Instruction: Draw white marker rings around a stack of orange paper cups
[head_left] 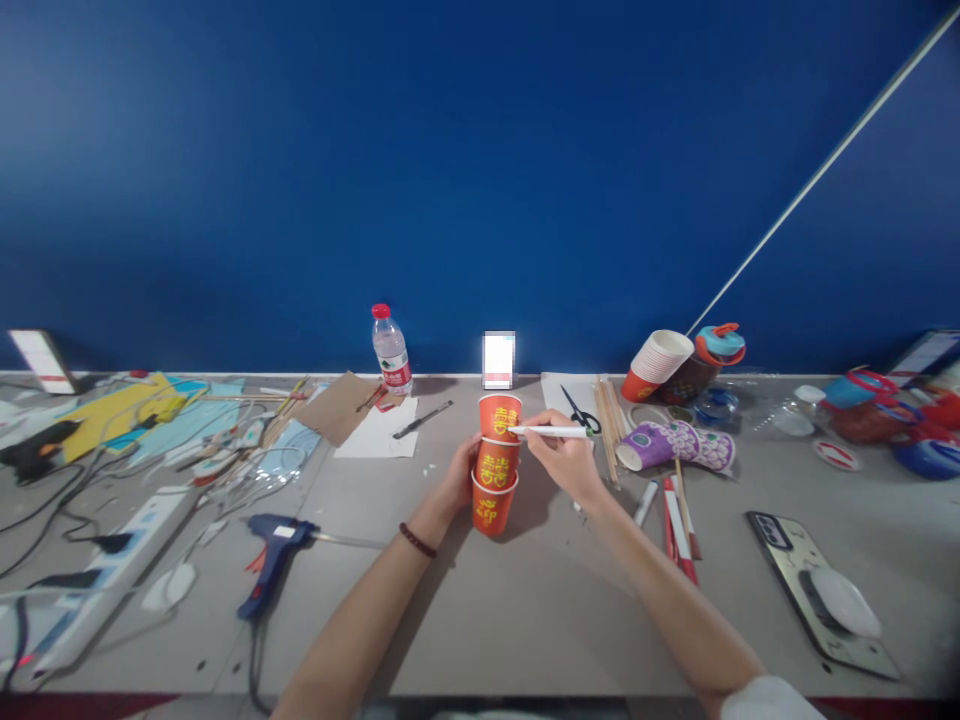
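Observation:
Three red paper cups with yellow characters are lined up end to end: an upper cup [495, 408], a middle cup [489, 468] and a lower cup [492, 514]. My left hand [457, 482] grips the row from its left side, at the middle cup, with its fingers partly hidden behind. A white marker pen [561, 432] is pinched in my right hand [568, 462]. Its tip points left and meets the right side of the upper cup, near the yellow character. Whether the tip leaves a mark is too small to tell.
Left lie a blue glue gun [274, 565], a power strip [120, 580] and cables; a water bottle [392, 355] stands behind. Right are stacked cups [658, 362], purple cups [679, 446], scissors [581, 412], wooden sticks [606, 430] and a phone [795, 570]. A blue wall [480, 180] rises behind.

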